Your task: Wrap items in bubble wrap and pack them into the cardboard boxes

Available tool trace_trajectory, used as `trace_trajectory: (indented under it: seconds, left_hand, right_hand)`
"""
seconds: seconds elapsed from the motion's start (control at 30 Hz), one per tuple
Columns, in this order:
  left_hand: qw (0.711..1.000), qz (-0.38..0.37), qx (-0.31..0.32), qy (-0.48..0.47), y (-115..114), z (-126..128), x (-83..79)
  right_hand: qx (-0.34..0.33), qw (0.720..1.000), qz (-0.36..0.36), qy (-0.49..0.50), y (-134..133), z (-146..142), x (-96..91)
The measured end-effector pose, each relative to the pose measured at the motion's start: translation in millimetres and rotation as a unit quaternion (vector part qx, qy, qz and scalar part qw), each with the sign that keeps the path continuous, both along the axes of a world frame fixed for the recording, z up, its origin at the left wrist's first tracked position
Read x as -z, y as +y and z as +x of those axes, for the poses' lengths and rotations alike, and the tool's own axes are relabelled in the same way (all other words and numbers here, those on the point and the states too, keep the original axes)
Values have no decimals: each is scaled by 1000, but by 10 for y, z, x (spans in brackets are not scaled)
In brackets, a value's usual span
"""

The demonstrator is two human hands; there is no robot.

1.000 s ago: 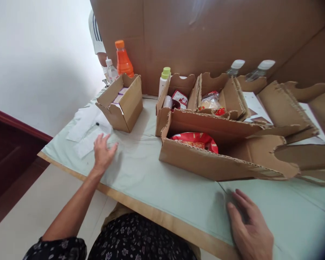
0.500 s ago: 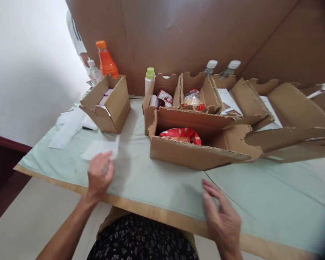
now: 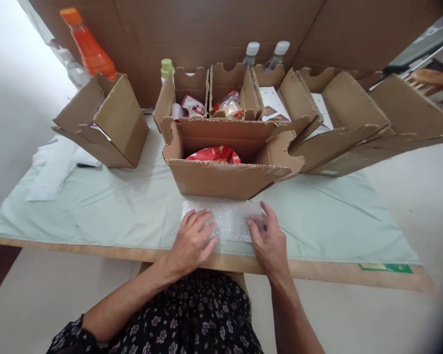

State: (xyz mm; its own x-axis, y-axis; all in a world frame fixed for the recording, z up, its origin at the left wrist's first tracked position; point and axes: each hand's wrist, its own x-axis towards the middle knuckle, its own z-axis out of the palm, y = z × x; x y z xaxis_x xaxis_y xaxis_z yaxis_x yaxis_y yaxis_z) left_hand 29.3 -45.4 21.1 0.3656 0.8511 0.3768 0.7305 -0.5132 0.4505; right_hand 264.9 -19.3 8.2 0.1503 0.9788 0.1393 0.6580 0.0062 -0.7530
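Observation:
A clear strip of bubble wrap (image 3: 232,222) lies flat on the cloth-covered table (image 3: 133,201), just in front of the nearest cardboard box (image 3: 221,179). My left hand (image 3: 194,240) rests palm down over the strip's left end, its fingers spread and thumb apart. At the right end, my right hand (image 3: 269,241) touches the wrap, with thumb and forefinger apart and the other fingers partly hidden. That front box holds a red packet (image 3: 217,155).
Behind stand several open cardboard boxes, one with a clear packet (image 3: 229,104). A separate box (image 3: 121,123) stands left, near an orange bottle (image 3: 92,51) and white sheets (image 3: 51,169). Two white-capped bottles (image 3: 276,55) are at the back against a cardboard wall (image 3: 192,29).
My left hand has moved right with the white-looking sheet, which now lies flat as bubble wrap before the front box. My right hand has come to its right end. The view has shifted.

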Motion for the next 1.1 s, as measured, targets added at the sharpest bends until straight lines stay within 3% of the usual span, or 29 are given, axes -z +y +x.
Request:
trace_trajectory:
  seconds: [0.1, 0.2, 0.27, 0.33, 0.4, 0.5, 0.7, 0.8, 0.9, 1.03, 1.1]
  left_hand:
    - [999, 18, -36, 31, 90, -202, 44]
    - [997, 7, -30, 71, 130, -311, 82]
    - [997, -13, 2, 77, 135, -355, 100]
    - [999, -10, 0, 40, 153, -415, 100]
    - [997, 4, -75, -30, 217, -495, 70]
    - [967, -8, -214, -137, 399, -574, -15]
    - [941, -44, -234, -242, 645, -437, -75]
    - [932, -44, -256, -253, 651, -440, -71]
    - [936, -55, -238, -254, 621, -507, -109]
    - [939, 58, -260, -217, 417, -430, -166]
    - [955, 95, -221, -175, 268, -292, -147]
  right_hand:
    - [0, 989, 101, -103, -23, 9, -57]
    - [-57, 971, 160, -169, -29, -105, -78]
    - [-121, 964, 144, -186, -18, -145, -50]
    - [-142, 967, 129, -167, 17, -94, -18]
    - [-96, 979, 129, -122, 93, 29, -25]
    - [-20, 993, 103, -48, 299, 186, -130]
    - [-71, 996, 51, -19, 726, -40, -337]
    - [-81, 995, 57, -23, 796, -168, -335]
    - [-102, 993, 65, -13, 772, -126, -302]
    - [-102, 989, 97, -39, 566, 3, -266]
    - [-111, 983, 118, -84, 416, -49, -238]
